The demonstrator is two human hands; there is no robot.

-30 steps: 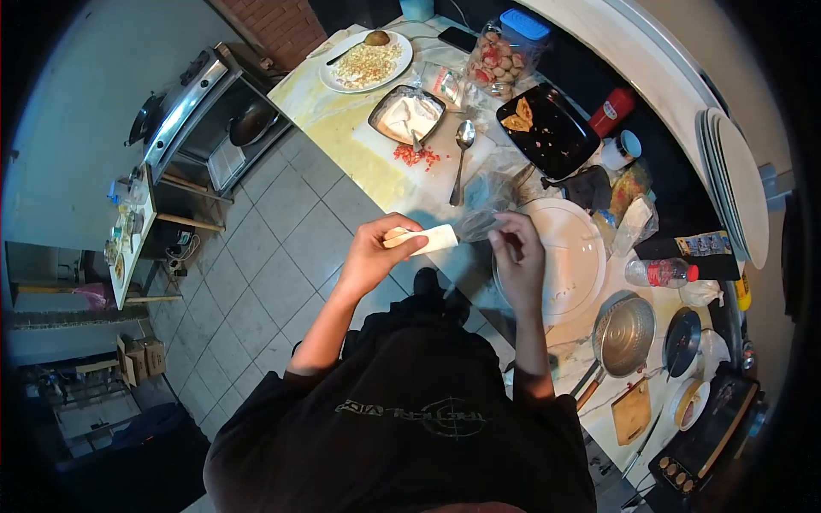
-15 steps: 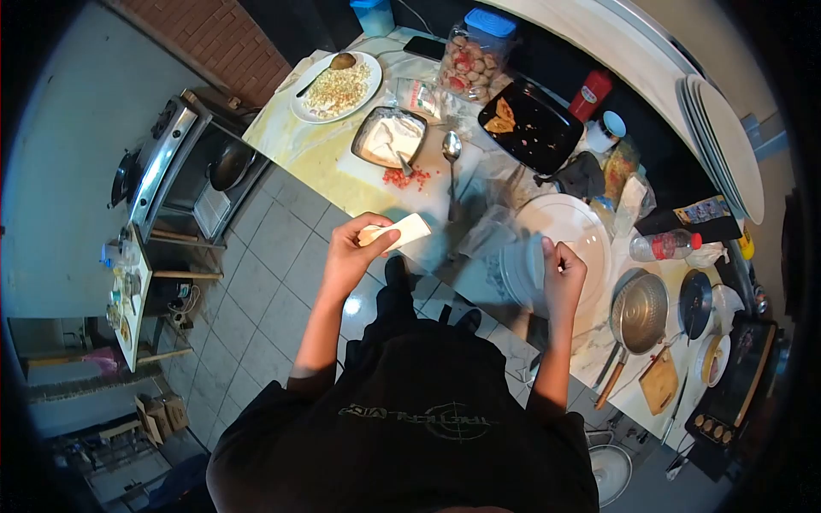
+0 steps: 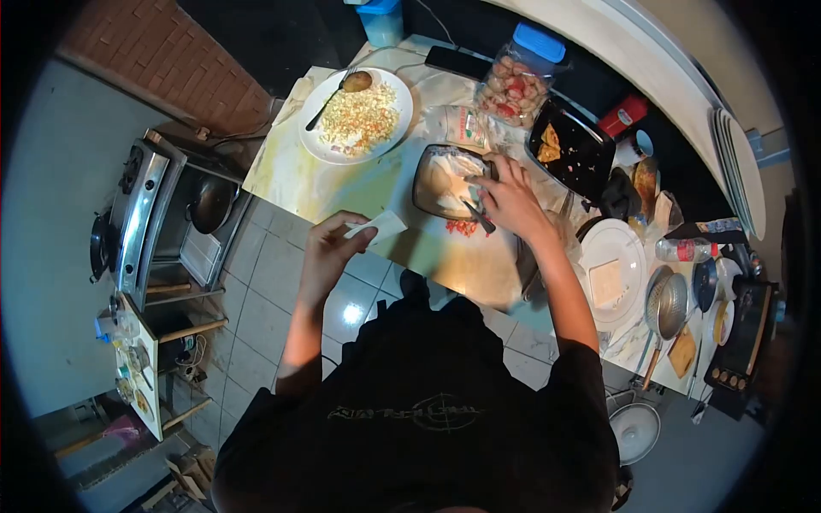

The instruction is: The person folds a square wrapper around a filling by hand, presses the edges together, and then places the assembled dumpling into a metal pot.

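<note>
In my left hand [image 3: 329,252] is a pale, flat, folded wrapper [image 3: 378,227], pinched between thumb and fingers near the table's front edge. My right hand [image 3: 513,201] reaches over the right side of a dark-rimmed square bowl [image 3: 421,190] containing a white paste [image 3: 446,175]. Its fingers are apart, with one fingertip at the paste; nothing is visibly held. A utensil with a dark handle [image 3: 484,224] leans out of the bowl's front. Small red bits [image 3: 462,228] lie just in front of the bowl.
A white plate [image 3: 310,120] of chopped filling with a spoon stands at the back left. On the right, another white plate [image 3: 631,244] bears a square pale sheet [image 3: 607,284]. A black tray [image 3: 590,171], a clear jar [image 3: 513,90] and a pan [image 3: 667,306] surround the work area.
My right hand has moved from above the right-hand plate across to the bowl, and its closed fingers have spread. My left hand still holds the folded wrapper. The camera view has shifted.
</note>
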